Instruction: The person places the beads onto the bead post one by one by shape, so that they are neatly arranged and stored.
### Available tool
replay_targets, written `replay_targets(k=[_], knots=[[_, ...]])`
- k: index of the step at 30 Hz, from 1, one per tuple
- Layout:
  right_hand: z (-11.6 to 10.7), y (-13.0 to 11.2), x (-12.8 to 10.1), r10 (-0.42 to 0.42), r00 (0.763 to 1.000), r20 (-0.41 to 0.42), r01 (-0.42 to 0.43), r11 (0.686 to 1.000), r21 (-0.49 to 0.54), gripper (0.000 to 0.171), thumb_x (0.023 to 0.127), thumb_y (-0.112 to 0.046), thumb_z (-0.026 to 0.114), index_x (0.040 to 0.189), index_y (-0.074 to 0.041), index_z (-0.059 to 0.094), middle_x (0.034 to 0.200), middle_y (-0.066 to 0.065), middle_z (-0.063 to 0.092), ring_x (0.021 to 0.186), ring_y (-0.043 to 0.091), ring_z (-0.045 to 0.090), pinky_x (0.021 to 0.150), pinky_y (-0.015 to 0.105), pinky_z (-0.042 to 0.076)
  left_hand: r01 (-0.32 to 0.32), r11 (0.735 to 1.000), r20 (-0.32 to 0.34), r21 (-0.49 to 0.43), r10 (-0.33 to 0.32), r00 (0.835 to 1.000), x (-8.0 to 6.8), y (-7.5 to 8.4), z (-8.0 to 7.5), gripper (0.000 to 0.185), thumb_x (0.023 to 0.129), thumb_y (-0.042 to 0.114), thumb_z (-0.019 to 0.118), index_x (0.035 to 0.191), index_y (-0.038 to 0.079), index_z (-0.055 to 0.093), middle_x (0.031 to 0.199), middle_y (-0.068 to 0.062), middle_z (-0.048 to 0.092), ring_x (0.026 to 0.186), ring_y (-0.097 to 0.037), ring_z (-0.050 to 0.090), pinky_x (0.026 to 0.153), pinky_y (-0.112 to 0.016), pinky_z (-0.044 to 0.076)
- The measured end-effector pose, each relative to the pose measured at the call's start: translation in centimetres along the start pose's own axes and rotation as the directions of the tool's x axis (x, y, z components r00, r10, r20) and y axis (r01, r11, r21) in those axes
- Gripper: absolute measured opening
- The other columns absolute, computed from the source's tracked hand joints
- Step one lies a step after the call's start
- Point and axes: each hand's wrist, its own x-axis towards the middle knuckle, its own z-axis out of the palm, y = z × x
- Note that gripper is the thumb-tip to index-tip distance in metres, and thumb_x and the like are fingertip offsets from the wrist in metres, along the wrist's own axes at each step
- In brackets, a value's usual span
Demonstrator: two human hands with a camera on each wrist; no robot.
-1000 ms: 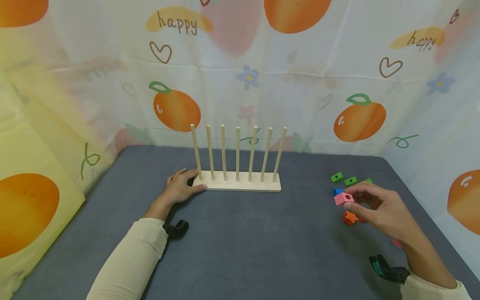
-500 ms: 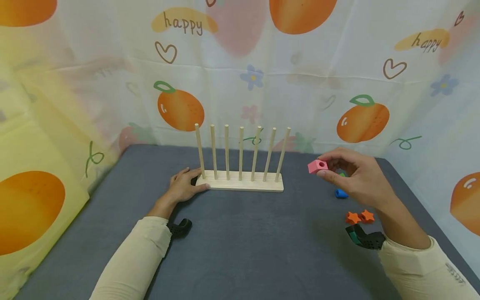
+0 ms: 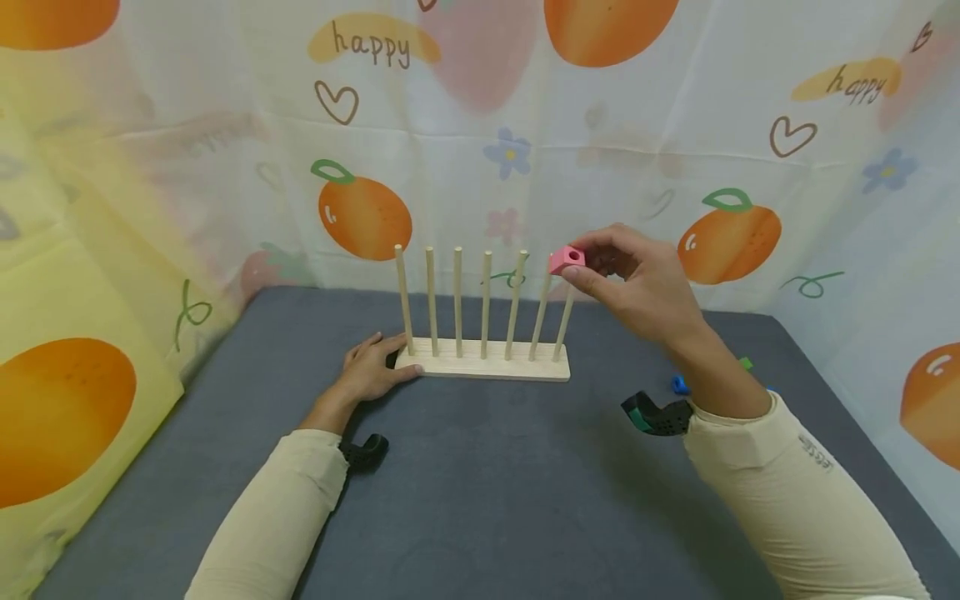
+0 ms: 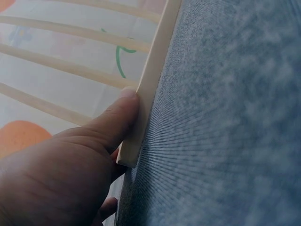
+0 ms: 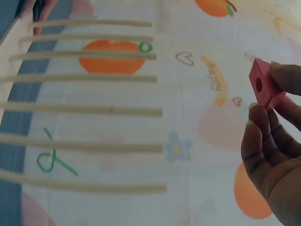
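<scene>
One pink block [image 3: 559,265], hole [image 3: 574,256] facing upward, long axis unclear, pinched by right hand [image 3: 641,279]; left hand [image 3: 370,372] grips wooden rack [image 3: 491,368].

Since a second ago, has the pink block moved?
Yes: the pink block moved left and up, from right of the wooden rack to near the tops of its rightmost pegs.

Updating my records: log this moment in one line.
left hand: grips peg rack at left end | right hand: pinches pink block, off pegs | pegs: all bare
</scene>
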Motion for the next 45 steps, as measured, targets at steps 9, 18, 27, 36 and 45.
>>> replay_targets(k=[9, 18, 27, 36, 45], knots=[[3.6, -0.3, 3.6, -0.004, 1.000, 0.021, 0.002, 0.996, 0.088, 0.025, 0.084, -0.001, 0.074, 0.107, 0.004, 0.068, 0.093, 0.008, 0.064, 0.080, 0.019, 0.060, 0.073, 0.030, 0.051, -0.021, 1.000, -0.024, -0.002, 0.021, 0.999, -0.1, -0.3, -0.1, 0.073, 0.089, 0.042, 0.069, 0.148, 0.010, 0.041, 0.148, -0.014, 0.039, 0.141, -0.041, 0.013, 0.106, -0.061, 0.002], [6.3, -0.7, 6.3, 0.106, 0.992, 0.070, -0.116, 0.981, 0.157, 0.022, 0.087, -0.009, 0.073, 0.107, -0.002, 0.068, 0.094, 0.007, 0.065, 0.082, 0.020, 0.062, 0.075, 0.033, 0.050, -0.039, 0.999, -0.022, -0.019, 0.038, 0.999, 0.0, 0.1, 0.0, 0.074, 0.088, 0.043, 0.069, 0.148, 0.010, 0.040, 0.148, -0.014, 0.040, 0.141, -0.042, 0.012, 0.106, -0.061, 0.001], [9.4, -0.3, 9.0, 0.173, 0.980, 0.101, -0.192, 0.954, 0.228, 0.018, 0.087, -0.013, 0.073, 0.102, -0.006, 0.068, 0.093, 0.005, 0.065, 0.082, 0.020, 0.061, 0.074, 0.034, 0.050, -0.033, 0.999, -0.018, -0.022, 0.032, 0.999, 0.0, 0.2, -0.1, 0.072, 0.089, 0.041, 0.069, 0.148, 0.010, 0.040, 0.148, -0.014, 0.040, 0.141, -0.041, 0.012, 0.106, -0.060, 0.001], [12.4, 0.4, 10.9, 0.227, 0.967, 0.118, -0.242, 0.962, 0.126, 0.017, 0.087, -0.017, 0.074, 0.101, -0.009, 0.069, 0.090, 0.003, 0.063, 0.081, 0.015, 0.061, 0.073, 0.028, 0.050, -0.041, 0.999, -0.023, -0.013, 0.041, 0.999, 0.0, 0.3, 0.1, 0.070, 0.089, 0.040, 0.069, 0.147, 0.010, 0.042, 0.149, -0.013, 0.039, 0.140, -0.043, 0.012, 0.106, -0.060, 0.002], [14.9, 0.5, 12.1, 0.279, 0.945, 0.171, -0.272, 0.960, -0.062, 0.021, 0.090, -0.020, 0.071, 0.107, -0.009, 0.066, 0.092, 0.000, 0.062, 0.082, 0.012, 0.058, 0.071, 0.024, 0.048, -0.041, 0.999, -0.033, -0.005, 0.041, 0.999, 0.0, 0.3, 0.2, 0.069, 0.090, 0.040, 0.069, 0.147, 0.010, 0.044, 0.149, -0.012, 0.039, 0.140, -0.043, 0.013, 0.107, -0.058, 0.002]])
